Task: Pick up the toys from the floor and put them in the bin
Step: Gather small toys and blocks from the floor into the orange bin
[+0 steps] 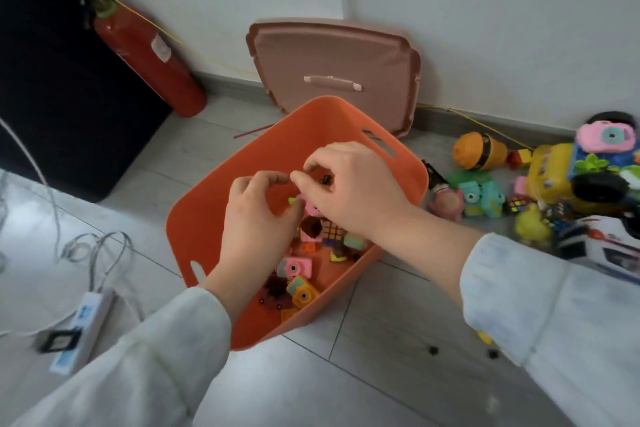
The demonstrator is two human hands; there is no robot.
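The orange bin (277,149) stands on the tiled floor and holds several small toys, among them a pink camera (294,267), a yellow camera (303,291) and a puzzle cube (332,230). Both hands hover over its opening. My left hand (256,225) has curled fingers and pinches a small pink toy with a green bit (310,208). My right hand (353,187) pinches a small black piece (325,179). More toys lie on the floor to the right: an orange toy (479,151), a teal camera (483,198), a yellow duck (530,222) and a yellow bus (554,166).
The bin's pinkish lid (332,62) leans on the wall behind it. A red fire extinguisher (145,55) and a black cabinet (52,80) stand at the left. A power strip (83,322) with cables lies at the lower left. Two small black pieces (433,350) lie near my right sleeve.
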